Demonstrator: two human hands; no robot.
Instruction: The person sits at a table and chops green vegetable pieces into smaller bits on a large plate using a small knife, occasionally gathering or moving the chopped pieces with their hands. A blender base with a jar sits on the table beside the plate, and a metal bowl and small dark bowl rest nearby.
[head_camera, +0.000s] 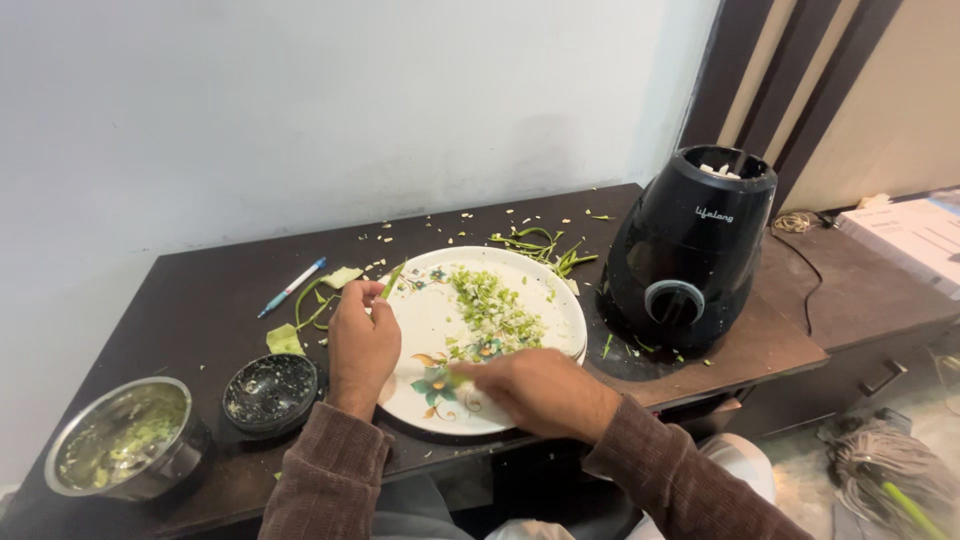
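- On the dark table, head view: a white floral plate sits near the front edge, carrying a heap of chopped green vegetable at its centre.
- Left hand: rests on the plate's left rim, fingers closed around a thin green stalk that tilts up and away from the hand.
- Right hand: lies low over the plate's near side, fingers curled toward the chopped heap; a small green piece shows at the fingertips, but whether it is gripped cannot be told.
- Left of the plate: green trimmings, a blue pen, a black lid and a steel bowl.
- Right of the plate: a black mixer base, just beside the rim; more green strips lie behind the plate.
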